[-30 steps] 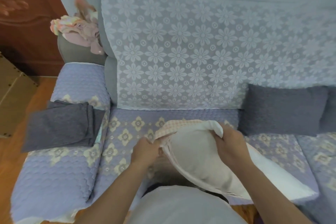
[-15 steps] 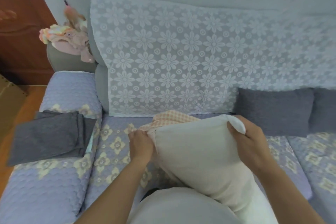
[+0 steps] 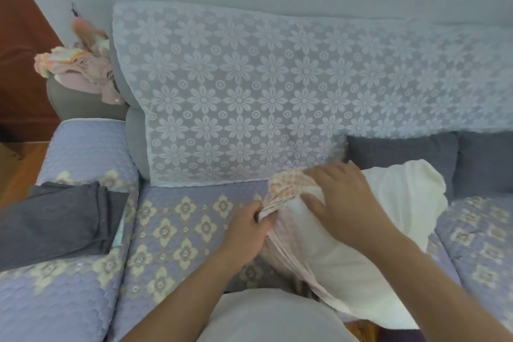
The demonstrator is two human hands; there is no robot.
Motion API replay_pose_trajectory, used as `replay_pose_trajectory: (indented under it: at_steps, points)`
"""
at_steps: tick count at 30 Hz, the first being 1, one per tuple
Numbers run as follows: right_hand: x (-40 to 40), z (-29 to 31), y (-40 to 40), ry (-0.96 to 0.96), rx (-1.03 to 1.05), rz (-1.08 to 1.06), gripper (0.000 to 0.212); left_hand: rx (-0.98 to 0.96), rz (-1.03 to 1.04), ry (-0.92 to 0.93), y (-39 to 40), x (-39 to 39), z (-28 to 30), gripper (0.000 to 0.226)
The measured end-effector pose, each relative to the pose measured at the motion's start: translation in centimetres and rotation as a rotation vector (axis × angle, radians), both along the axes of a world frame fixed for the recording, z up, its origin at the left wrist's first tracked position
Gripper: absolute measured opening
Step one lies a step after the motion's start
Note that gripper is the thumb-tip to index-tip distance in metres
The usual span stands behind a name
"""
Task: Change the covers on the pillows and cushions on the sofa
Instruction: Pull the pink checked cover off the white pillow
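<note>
At the far left, a stack of folded dark grey covers (image 3: 59,221) lies on the quilted sofa armrest (image 3: 83,147), with a bundle of pink clothes (image 3: 83,69) heaped on the arm's back end. Toward the middle, the left hand (image 3: 247,226) pinches the bunched edge of the orange-checked cover (image 3: 288,186) against the seat. Just right of it, the right hand (image 3: 347,205) lies flat with fingers spread, pressing on the white pillow (image 3: 388,203) where it meets the cover's mouth; it grips nothing. The pillow rests on the sofa seat, its far end bare and leaning toward two dark grey cushions (image 3: 402,153) at the backrest. The cover looks mostly peeled off, gathered at the near-left end. To do this well, the left hand should probably keep a firm pinch and draw the cloth steadily toward the body, while the right holds the pillow down so it does not drag along. Pulling along the pillow's length, not sideways, should spare the seams.
</note>
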State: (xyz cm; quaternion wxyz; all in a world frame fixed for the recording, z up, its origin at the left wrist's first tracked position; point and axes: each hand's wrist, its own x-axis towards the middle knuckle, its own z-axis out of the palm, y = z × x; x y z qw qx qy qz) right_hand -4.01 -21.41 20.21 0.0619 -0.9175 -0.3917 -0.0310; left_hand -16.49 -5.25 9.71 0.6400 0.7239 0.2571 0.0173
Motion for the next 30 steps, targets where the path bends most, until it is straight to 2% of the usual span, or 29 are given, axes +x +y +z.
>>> replay_pose_trajectory:
  at_steps: [2, 4, 6, 9, 10, 13, 14, 15, 18, 20, 22, 25, 27, 28, 30]
  points:
    - [-0.5, -2.5, 0.3, 0.007, -0.297, 0.026, 0.063, -0.146, 0.061, -0.010, -0.3, 0.5, 0.0, 0.031]
    - [0.1, -4.0, -0.5, -0.057, -0.344, 0.033, 0.056, -0.258, 0.167, 0.035, -0.5, 0.7, -0.7, 0.029]
    - [0.6, -5.3, -1.4, -0.186, -0.199, 0.130, 0.046, -0.292, 0.253, 0.102, -0.5, 0.8, -1.4, 0.029]
    - [0.8, -5.3, -2.2, -0.307, 0.062, 0.249, 0.041, -0.211, 0.383, 0.243, 0.8, 1.0, -2.3, 0.025]
    - [1.2, -4.9, -2.5, -0.329, 0.147, 0.234, 0.042, -0.294, 0.446, 0.283, 1.8, 0.9, -2.7, 0.021]
    - [3.9, -2.3, -3.8, -0.348, 0.281, 0.132, 0.052, -0.869, 0.599, 0.305, 4.4, -0.1, -3.7, 0.028]
    - [4.6, -1.3, -4.1, -0.342, 0.297, 0.078, 0.055, -0.970, 0.634, 0.274, 4.8, -0.4, -4.2, 0.035]
    - [5.3, -0.4, -4.3, -0.333, 0.311, 0.019, 0.054, -0.975, 0.653, 0.255, 5.0, -0.7, -4.6, 0.038]
    - [7.3, 2.5, -4.1, -0.222, 0.370, -0.156, 0.040, -0.833, 0.792, 0.213, 6.6, -1.2, -5.0, 0.033]
    - [8.6, 4.0, -2.6, -0.091, 0.432, -0.210, 0.041, -0.768, 0.916, 0.192, 8.6, -1.7, -5.6, 0.041]
    - [9.3, 4.7, -0.8, 0.022, 0.484, -0.220, 0.042, -0.813, 0.821, 0.102, 9.6, -1.8, -4.0, 0.052]
    - [8.4, 3.7, 2.1, 0.101, 0.468, -0.176, 0.041, -0.872, 0.528, 0.049, 8.2, 0.3, 0.3, 0.060]
    - [7.5, 1.9, 3.3, 0.139, 0.454, -0.162, 0.040, -0.625, 0.423, 0.096, 6.9, 2.1, 1.0, 0.042]
    - [7.1, 1.4, 3.8, 0.147, 0.458, -0.170, 0.041, -0.391, 0.410, 0.149, 6.8, 2.6, 0.5, 0.031]
    - [7.3, 1.4, 4.5, 0.127, 0.465, -0.216, 0.044, -0.018, 0.458, 0.247, 8.2, 2.0, 0.0, 0.026]
